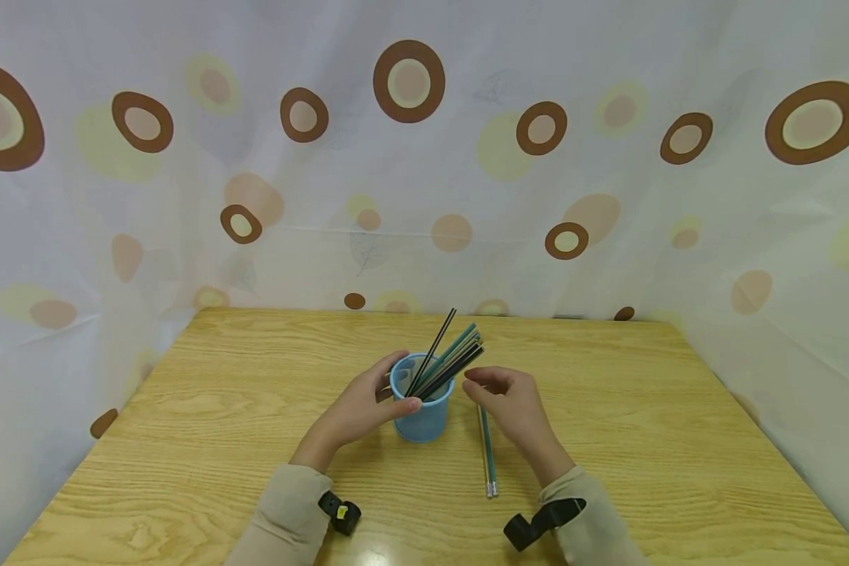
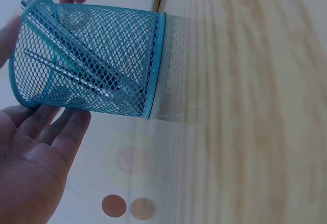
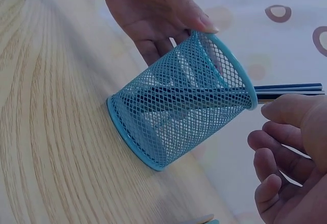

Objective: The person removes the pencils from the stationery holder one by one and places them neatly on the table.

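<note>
A blue mesh pencil cup (image 1: 423, 424) stands on the wooden table. Several pencils (image 1: 460, 360) lean out over its right side, dark ones and green ones among them, and one dark striped pencil (image 1: 439, 339) sticks up more steeply. My left hand (image 1: 361, 409) grips the cup by its upper part, thumb at the near rim and fingers around the far left side. Just right of the pencil ends is my right hand (image 1: 512, 401), its fingers loosely bent with nothing between them. Below it lie two pencils (image 1: 490, 464) side by side, one green and one yellowish, their far ends partly covered by the hand.
The light wood table (image 1: 219, 393) runs back to a patterned curtain (image 1: 453, 181) that also encloses both sides. Black wrist straps with small devices sit on the left sleeve (image 1: 290, 503) and the right sleeve (image 1: 594, 519).
</note>
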Demonstrator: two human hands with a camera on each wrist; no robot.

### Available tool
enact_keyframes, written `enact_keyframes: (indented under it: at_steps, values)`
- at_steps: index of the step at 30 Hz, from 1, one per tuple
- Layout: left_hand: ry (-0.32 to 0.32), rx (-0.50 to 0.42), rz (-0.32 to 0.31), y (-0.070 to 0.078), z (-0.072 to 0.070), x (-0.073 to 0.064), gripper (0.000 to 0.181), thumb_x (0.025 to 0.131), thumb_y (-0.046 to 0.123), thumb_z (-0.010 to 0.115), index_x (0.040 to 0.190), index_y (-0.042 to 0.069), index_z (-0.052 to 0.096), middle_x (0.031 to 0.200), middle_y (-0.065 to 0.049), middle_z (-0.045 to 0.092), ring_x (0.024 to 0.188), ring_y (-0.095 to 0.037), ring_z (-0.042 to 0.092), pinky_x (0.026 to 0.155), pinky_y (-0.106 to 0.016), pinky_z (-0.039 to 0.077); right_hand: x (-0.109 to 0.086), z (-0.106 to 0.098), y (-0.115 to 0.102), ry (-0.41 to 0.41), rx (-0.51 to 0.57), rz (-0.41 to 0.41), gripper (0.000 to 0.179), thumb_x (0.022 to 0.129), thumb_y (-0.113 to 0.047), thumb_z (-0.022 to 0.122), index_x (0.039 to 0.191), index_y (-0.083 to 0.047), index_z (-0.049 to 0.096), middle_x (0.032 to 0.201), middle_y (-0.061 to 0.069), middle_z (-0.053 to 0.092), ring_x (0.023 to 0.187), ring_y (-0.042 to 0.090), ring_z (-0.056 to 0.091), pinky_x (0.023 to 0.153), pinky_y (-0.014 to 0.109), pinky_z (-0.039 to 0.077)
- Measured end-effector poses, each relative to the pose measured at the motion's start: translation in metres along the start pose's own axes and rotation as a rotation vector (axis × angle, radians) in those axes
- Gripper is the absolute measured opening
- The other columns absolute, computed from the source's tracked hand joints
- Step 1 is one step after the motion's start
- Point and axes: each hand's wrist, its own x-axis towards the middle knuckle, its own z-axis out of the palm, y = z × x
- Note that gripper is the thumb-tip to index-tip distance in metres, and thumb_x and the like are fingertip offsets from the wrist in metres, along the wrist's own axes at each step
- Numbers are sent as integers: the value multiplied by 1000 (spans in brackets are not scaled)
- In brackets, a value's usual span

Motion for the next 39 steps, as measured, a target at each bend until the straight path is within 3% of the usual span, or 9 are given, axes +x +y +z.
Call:
enact_keyframes:
  at_steps: [17,39]
  values:
    - [-6,-6,15,-1,-1,0,80,92,30,74,156,19,27,152,-9,40,140,-33,37,112,-48,34,-3,11,-7,1,6,-19,23,92,-25,73,110,-10,76,104,1,71,95,19,61,82,34,52]
    - [-7,1,24,-1,-1,-1,81,92,30,73,157,18,26,152,-8,40,140,-32,37,113,-47,34,-6,17,-13,29,30,-83,15,92,-24,73,99,-10,76,92,1,70,86,20,60,73,31,50]
